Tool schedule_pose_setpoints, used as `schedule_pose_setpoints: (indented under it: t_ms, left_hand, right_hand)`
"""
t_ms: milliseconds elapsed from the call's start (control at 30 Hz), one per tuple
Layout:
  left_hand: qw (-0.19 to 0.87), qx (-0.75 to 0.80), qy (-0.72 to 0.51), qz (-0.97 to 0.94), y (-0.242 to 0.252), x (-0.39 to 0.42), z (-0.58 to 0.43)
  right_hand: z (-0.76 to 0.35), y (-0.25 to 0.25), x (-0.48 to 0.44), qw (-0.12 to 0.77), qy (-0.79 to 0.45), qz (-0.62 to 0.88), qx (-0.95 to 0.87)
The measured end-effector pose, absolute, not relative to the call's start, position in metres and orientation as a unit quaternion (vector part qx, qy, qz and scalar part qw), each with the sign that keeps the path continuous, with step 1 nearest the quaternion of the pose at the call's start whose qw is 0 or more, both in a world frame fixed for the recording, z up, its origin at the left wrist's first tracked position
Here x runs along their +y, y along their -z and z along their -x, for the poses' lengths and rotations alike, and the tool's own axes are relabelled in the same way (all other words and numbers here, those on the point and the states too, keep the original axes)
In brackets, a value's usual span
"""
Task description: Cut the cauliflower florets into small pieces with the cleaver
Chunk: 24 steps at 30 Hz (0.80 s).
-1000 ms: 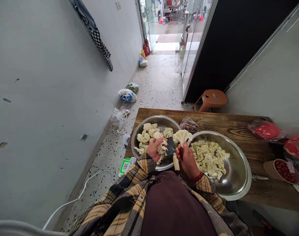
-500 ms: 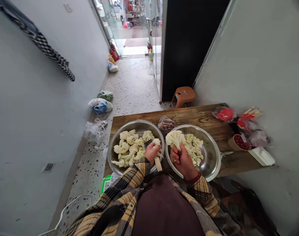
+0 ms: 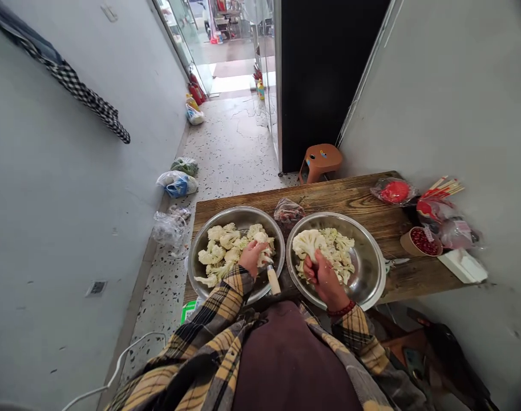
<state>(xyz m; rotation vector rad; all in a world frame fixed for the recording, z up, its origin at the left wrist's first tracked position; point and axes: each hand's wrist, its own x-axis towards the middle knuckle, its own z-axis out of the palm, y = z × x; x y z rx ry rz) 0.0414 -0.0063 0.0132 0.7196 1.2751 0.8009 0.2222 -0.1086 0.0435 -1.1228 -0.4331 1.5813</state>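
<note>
White cauliflower [image 3: 307,242]; yellow-and-black plaid sleeves [image 3: 356,325]

Left grip [image 3: 250,258] is palm-down, right grip [image 3: 326,279] curled.

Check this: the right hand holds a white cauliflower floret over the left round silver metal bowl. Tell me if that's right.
Wrong bowl: the head view shows the right hand holding the white cauliflower floret over the right round silver metal bowl.

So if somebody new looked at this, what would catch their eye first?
Most likely the two steel bowls of cauliflower pieces, side by side on the wooden table. Next, perhaps the large pale floret in the right hand, above the bowl at picture right. Beyond the table, the orange-brown stool stands out beside the black panel.
</note>
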Motion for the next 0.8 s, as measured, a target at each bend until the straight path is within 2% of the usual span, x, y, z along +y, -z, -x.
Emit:
schedule_pose_setpoints:
  t_ms: [167,267,333,433,567,700,800]
  left_hand:
    - [0.586,0.639,-0.367,-0.335,0.006,-0.004,0.014]
    - [0.496,0.673,-0.357,-0.416,0.004,-0.006,0.033]
    - [0.460,0.640,-0.359,-0.500,-0.009,-0.010,0.034]
    - [0.496,0.497,-0.371,-0.608,-0.045,-0.017,0.023]
    - [0.571,0.386,-0.372,-0.621,-0.086,-0.020,0.005]
    - [0.610,0.414,-0.343,-0.582,-0.078,-0.019,0.010]
    - [0.652,0.487,-0.361,-0.455,-0.054,-0.019,0.023]
  right_hand:
    - [-0.200,-0.041,-0.096,0.497,-0.741,0.405,-0.200]
    - [-0.192,-0.041,-0.091,0.483,-0.761,0.378,-0.213]
    - [-0.186,-0.043,-0.088,0.473,-0.774,0.362,-0.215]
    - [-0.175,-0.046,-0.083,0.440,-0.812,0.327,-0.198]
    - [-0.160,-0.049,-0.079,0.372,-0.864,0.293,-0.170]
    - [-0.153,-0.049,-0.075,0.327,-0.866,0.317,-0.205]
    - [-0.153,-0.034,-0.068,0.359,-0.776,0.425,-0.297]
